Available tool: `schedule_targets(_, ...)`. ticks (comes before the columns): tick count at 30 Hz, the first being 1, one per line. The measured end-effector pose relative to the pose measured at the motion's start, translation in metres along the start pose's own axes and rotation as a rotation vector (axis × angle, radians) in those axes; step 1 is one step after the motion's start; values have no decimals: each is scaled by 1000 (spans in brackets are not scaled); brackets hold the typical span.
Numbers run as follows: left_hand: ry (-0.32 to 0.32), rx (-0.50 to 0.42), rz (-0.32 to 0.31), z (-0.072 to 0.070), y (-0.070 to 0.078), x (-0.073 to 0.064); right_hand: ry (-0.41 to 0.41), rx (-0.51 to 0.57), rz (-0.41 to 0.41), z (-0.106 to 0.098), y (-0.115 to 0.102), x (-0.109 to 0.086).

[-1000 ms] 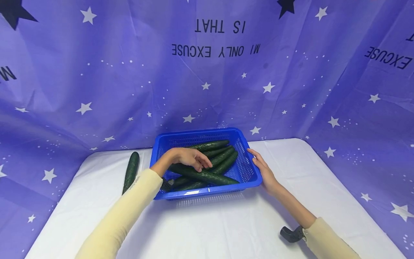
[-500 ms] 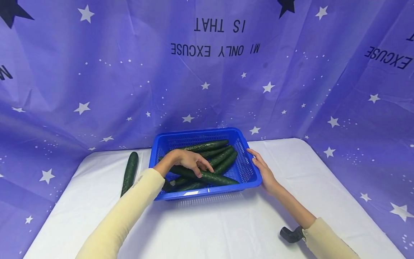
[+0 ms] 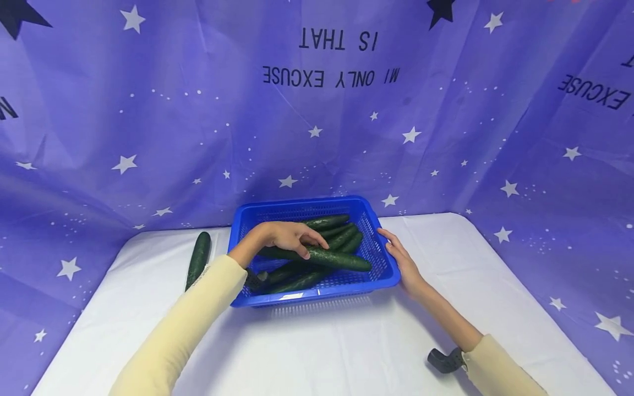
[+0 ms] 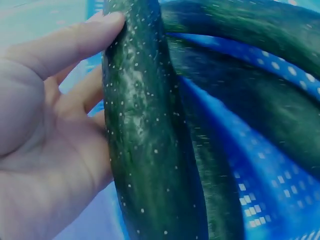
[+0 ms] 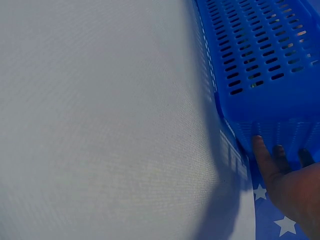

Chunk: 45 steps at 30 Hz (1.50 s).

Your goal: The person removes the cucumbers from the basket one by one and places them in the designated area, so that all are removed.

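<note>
Left hand (image 3: 289, 235): thumb and fingers pinch a cucumber (image 3: 346, 260), thumb on one face, fingers curled behind. Right hand (image 3: 403, 265): fingers apart, fairly straight, against the basket's outside wall at 3 o'clock.

Held cucumber inside the blue basket (image 3: 346, 289), lying roughly 9 to just past 3 o'clock; cannot tell whether it clears those beneath. Likely firm, moderately heavy for its length, smooth between small bumps, so slippery if wet; skin may bruise or scrape. Best held round the middle for balance; an end hold would probably let it swing.

Other cucumbers (image 3: 324, 222) in the basket, some towards 1 o'clock, some towards 7. Beyond the rim, at 9 o'clock, a lone cucumber (image 3: 200, 256) on white cloth (image 3: 470, 264). Starry curtain (image 3: 317, 159) at 12.
</note>
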<state>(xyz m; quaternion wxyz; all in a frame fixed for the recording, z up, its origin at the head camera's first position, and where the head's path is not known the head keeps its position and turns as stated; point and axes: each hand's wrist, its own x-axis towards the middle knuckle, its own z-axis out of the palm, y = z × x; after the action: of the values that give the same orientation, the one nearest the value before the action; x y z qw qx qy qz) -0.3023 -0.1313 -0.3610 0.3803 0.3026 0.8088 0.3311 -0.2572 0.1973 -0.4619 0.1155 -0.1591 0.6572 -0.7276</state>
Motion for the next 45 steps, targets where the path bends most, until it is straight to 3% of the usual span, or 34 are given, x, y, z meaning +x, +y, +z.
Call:
schedule_targets(7,181,70,25,-12,18,-24,4,1,-2,0,-1,0)
schedule_targets(14,365,34,9,-17,13,-63,2,-3,11,1,0,-1)
schedule_targets(25,620,-58,-40,-9,-17,-122,8,3,-1,-1,0,1)
schedule_targets(33,781,-176,-105,9,-43,-157,-1,9,-5,-3,1,1)
schedule_targets(45,909,-339,-146,42,-87,-194,-5,-13,-7,0,0,-1)
